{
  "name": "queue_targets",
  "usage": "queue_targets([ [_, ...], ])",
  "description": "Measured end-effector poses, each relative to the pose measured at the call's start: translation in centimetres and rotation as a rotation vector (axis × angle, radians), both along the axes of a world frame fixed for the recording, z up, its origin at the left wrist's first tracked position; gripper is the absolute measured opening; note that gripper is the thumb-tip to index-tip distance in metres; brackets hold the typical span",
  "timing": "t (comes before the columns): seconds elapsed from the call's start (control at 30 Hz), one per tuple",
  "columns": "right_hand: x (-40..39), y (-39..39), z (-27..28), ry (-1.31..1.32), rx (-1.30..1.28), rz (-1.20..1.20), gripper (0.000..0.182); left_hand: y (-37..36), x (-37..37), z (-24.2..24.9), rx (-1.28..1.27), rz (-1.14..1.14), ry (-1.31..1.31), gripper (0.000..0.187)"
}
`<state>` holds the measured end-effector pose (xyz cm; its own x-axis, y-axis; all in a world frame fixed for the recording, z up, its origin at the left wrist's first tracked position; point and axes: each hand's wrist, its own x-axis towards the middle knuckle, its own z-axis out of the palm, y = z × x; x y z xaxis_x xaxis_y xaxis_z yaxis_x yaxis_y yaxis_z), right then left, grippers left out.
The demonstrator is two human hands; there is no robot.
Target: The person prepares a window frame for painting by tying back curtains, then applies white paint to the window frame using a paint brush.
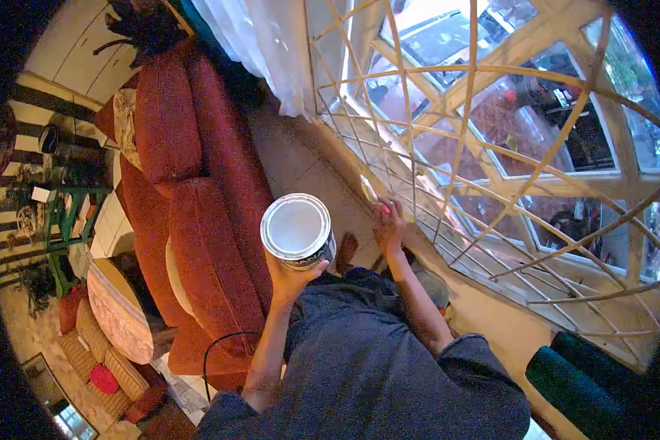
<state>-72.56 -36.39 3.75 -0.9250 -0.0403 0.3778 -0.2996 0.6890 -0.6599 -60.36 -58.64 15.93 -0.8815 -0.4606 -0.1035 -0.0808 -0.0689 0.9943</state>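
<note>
My left hand (292,280) is wrapped round the lower side of an open paint can (296,229), held upright in front of my chest. White paint shows inside the can and on its rim. At the window sill, my right hand (389,226) grips a paintbrush (369,189) with a red part at the fingers. The brush's pale head points away from me, close beside the sill and the lower bars of the window grille (447,139). Most of its handle is hidden in my fingers.
A red sofa (216,257) stands to my left. White curtains (253,51) hang at the far end of the window. A marble-look table (117,304) lies beyond the sofa, with a green shelf (78,214) past it. Dark green upholstery (576,378) sits at lower right.
</note>
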Motion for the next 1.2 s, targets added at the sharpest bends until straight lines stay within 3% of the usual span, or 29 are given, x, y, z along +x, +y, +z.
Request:
queue_targets([
  [0.1,0.5,-1.3,-1.9,-0.310,-0.786,-0.255,0.015,-1.2,-0.4,0.3,-0.025,-0.044,-0.034,0.107],
  [0.2,0.7,-0.8,-3.1,-0.356,-0.610,-0.494,0.018,-3.1,-0.9,-0.1,-0.070,-0.120,-0.066,0.113],
  [0.5,-0.2,-4.8,1.4,-0.437,-1.415,-0.682,0.024,-8.9,-4.5,0.2,0.020,-0.240,0.023,0.111],
  [0.57,-0.4,-4.1,-1.2,-0.485,-1.362,-0.589,0.021,-9.6,-4.9,0.4,0.049,-0.225,0.042,0.110],
  [0.63,-1.4,-6.6,0.7,-0.523,-1.253,-0.454,0.021,-11.2,-5.9,1.0,0.041,-0.196,0.078,0.108],
  [0.67,-2.1,-7.6,1.8,-0.495,-1.155,-0.344,0.024,-11.9,-5.8,-0.2,-0.166,-0.204,0.058,0.107],
  [0.77,-5.0,-9.6,3.3,-0.227,-0.135,-0.043,0.023,-12.0,-6.3,-0.5,0.105,-0.169,0.077,0.107],
  [0.87,-8.9,-11.8,4.5,-0.071,0.166,0.072,0.025,-11.2,-5.7,-0.1,0.121,-0.048,0.121,0.104],
  [1.0,-15.2,-15.5,4.3,0.061,0.143,0.113,0.025,-10.9,-4.1,-1.0,-0.058,0.004,0.092,0.103],
  [1.1,-18.9,-17.2,0.2,0.171,-0.040,0.102,0.022,-10.6,-3.3,1.1,0.006,0.034,0.016,0.103],
  [1.13,-19.5,-17.4,-0.9,0.165,-0.059,0.100,0.022,-10.2,-2.9,0.0,0.196,0.066,0.075,0.104],
  [1.2,-20.0,-17.8,-2.1,0.091,-0.033,0.074,0.021,-9.8,-2.0,-0.5,0.203,0.076,0.008,0.104],
])
